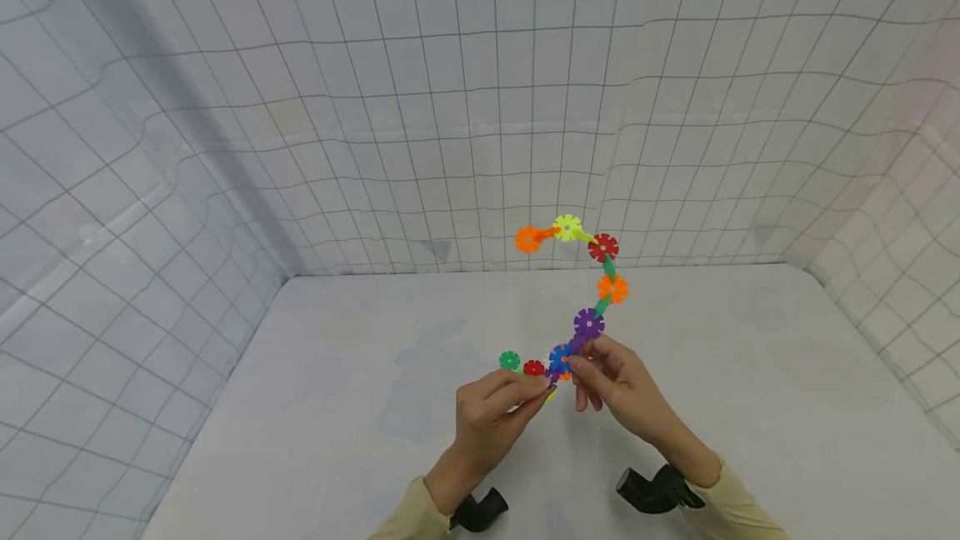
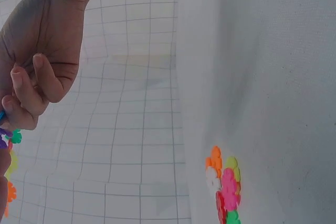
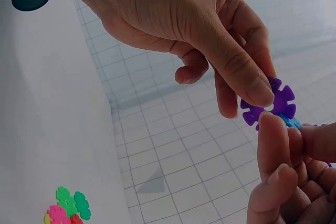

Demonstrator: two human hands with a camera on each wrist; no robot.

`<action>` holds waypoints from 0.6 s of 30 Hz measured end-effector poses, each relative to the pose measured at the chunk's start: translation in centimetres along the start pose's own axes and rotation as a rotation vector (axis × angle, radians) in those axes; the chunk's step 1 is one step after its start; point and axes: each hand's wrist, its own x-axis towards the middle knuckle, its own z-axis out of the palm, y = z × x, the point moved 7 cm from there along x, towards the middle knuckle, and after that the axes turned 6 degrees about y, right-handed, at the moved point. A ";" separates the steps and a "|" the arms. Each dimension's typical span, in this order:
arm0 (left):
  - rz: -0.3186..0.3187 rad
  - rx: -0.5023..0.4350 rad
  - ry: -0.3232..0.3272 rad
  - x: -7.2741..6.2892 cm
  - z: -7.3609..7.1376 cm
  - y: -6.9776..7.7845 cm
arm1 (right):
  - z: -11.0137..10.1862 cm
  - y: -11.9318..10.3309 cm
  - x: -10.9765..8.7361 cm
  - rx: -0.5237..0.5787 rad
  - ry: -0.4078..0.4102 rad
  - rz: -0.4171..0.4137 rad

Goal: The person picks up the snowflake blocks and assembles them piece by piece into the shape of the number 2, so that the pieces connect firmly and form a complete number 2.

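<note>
A chain of notched plastic snowflake discs point(image 1: 603, 247) curves up and back from my hands, with discs in orange, yellow, red, green, purple and blue. My right hand point(image 1: 630, 394) pinches the blue disc point(image 1: 561, 358) at its lower end. With thumb and fingertips, my left hand point(image 1: 487, 419) grips a purple disc point(image 3: 284, 98) just beside the blue one. In the right wrist view both hands' fingertips nearly meet there, and the purple disc is partly hidden by the left thumb. The chain sits at the far left edge of the left wrist view.
Several loose discs lie in a small cluster on the white table, among them a pink disc point(image 2: 229, 183), a white disc point(image 2: 212, 178) and a green disc point(image 1: 510, 360). My hands partly cover this cluster in the head view. A gridded white sheet point(image 1: 480, 107) rises behind the table.
</note>
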 end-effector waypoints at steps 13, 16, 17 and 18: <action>0.007 -0.048 0.059 0.1 0.1 0.1 | -0.3 0.2 -0.1 0.022 -0.003 -0.013; 0.007 -0.055 0.072 0.0 0.2 0.1 | -0.2 0.3 -0.1 0.021 0.014 -0.025; 0.005 -0.056 0.075 -0.1 0.2 0.0 | -0.2 0.3 -0.1 0.020 0.019 -0.028; 0.003 -0.056 0.078 -0.1 0.3 0.0 | -0.3 0.3 -0.1 0.018 0.027 -0.029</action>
